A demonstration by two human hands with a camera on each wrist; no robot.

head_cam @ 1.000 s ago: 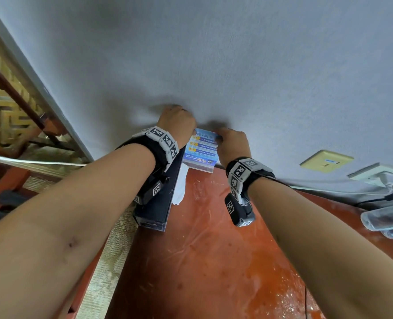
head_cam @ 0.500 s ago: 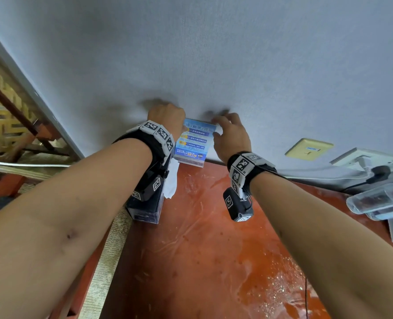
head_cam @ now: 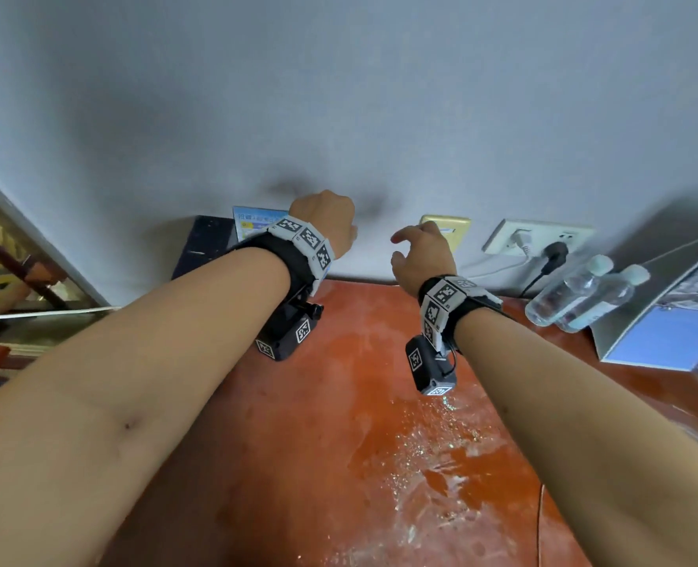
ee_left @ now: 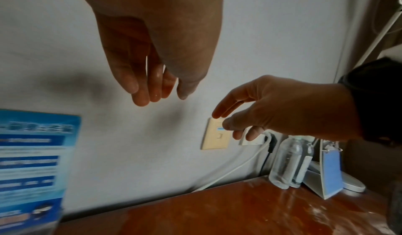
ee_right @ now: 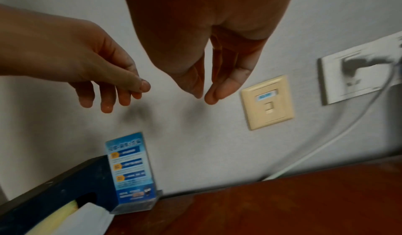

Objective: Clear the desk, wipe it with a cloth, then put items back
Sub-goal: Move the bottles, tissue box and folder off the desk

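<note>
Both my hands hang over the wet counter (head_cam: 339, 423), fingers loose, gripping nothing. Left hand (head_cam: 324, 223), right hand (head_cam: 420, 255). The sign (ee_right: 132, 171) stands upright against the wall, below and left of my left fingers (ee_right: 106, 101), touching the tissue box (ee_right: 65, 187). To the right of my right fingers (ee_left: 226, 113), the bottles (head_cam: 576, 296) stand at the wall; right hand is nearer.

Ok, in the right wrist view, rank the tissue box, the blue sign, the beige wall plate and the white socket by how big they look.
1. Tissue box, though it sits nearest the camera.
2. Blue sign and white socket: too close to call, and the socket is cut off at the edge.
3. Beige wall plate, smallest.
</note>
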